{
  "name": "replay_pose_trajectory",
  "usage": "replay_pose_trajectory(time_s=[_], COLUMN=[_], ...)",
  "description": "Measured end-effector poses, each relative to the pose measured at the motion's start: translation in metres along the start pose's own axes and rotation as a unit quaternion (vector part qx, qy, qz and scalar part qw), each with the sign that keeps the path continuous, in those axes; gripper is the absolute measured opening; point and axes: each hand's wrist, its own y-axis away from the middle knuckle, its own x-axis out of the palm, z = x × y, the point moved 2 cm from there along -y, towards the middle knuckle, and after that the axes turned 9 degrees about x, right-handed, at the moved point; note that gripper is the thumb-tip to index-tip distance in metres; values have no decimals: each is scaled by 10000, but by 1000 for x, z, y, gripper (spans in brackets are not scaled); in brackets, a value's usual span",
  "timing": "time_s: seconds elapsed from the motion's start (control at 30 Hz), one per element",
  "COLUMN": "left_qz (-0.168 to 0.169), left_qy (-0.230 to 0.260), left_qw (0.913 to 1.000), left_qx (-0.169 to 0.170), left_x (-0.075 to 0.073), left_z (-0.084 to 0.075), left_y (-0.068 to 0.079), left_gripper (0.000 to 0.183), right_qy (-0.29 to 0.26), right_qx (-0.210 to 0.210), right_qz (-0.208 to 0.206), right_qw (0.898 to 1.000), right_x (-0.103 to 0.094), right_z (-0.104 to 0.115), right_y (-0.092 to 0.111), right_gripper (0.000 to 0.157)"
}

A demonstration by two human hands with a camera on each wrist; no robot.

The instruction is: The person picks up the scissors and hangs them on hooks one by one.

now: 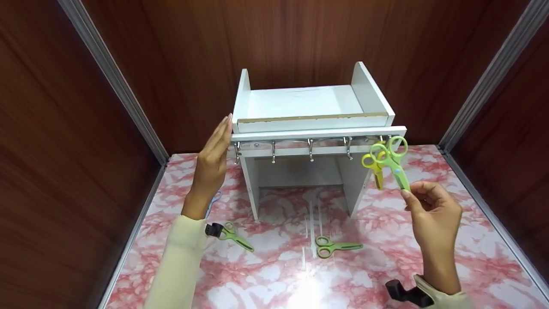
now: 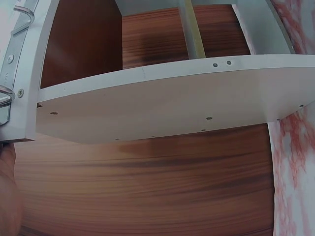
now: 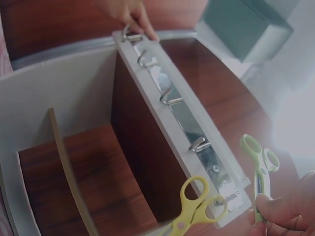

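My right hand pinches light green scissors by the blade end between thumb and fingers, handle loops pointing up. They are near the right end of a white rail with metal hooks. Yellow scissors hang from a hook at that end, partly behind the green pair; the right wrist view shows their yellow loops around the rail's end. My left hand lies with straight fingers against the rail's left end. In the left wrist view only part of this hand shows, below the rail's end.
The rail fronts a white shelf unit with an upper tray and an open space below. Two green scissors lie on the marbled surface. Blue scissors lie partly hidden behind my left wrist. Brown wood panels enclose the area.
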Motion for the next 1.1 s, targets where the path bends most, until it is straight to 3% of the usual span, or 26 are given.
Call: replay_pose_trajectory(time_s=[1.1], left_qz=[22], left_qy=[-23], left_qw=[10000], left_qx=[8], left_x=[5], left_z=[0], left_y=[-2], left_gripper=[48], right_qy=[-101], right_qx=[7], right_qz=[332], right_qw=[9994], right_x=[18], right_z=[5], right_y=[6], right_gripper=[13])
